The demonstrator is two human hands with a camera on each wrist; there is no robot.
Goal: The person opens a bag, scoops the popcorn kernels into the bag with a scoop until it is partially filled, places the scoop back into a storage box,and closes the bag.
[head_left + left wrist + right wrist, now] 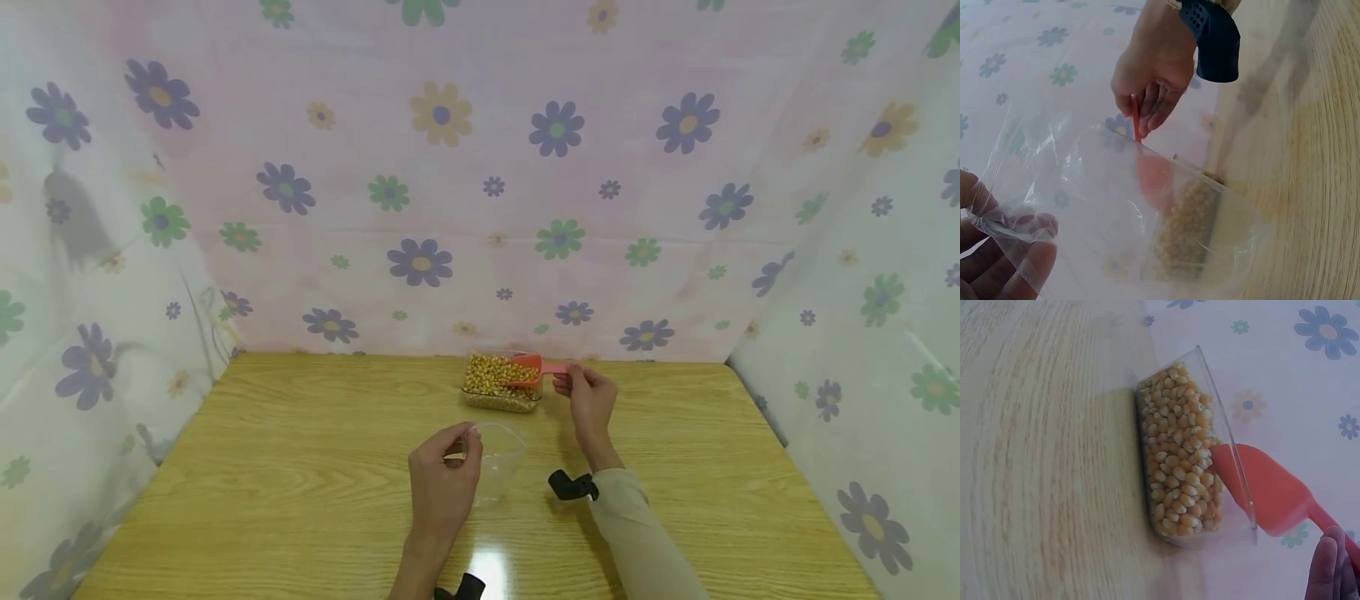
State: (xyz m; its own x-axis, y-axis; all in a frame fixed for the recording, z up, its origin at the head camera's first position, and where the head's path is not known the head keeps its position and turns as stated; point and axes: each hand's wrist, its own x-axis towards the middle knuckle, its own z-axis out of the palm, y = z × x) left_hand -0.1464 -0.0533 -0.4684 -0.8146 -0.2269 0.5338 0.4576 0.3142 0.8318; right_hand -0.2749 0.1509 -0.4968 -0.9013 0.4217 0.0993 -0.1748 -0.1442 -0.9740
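My right hand (594,404) grips the handle of a red scoop (527,367). In the right wrist view the scoop's blade (1260,487) crosses the rim of a clear container (1235,447), its tip in among yellow corn kernels (1175,456). My left hand (444,479) pinches the gathered edge of a clear plastic bag (497,467). The bag's mouth faces up, and it hangs nearer to me than the container. Through the film in the left wrist view, the scoop and kernels show blurred.
A wooden table (300,467) lies under everything. Flower-patterned cloth (442,183) stands behind it and on both sides. A black camera mount (572,485) sits at my right wrist, and another (461,587) at my left.
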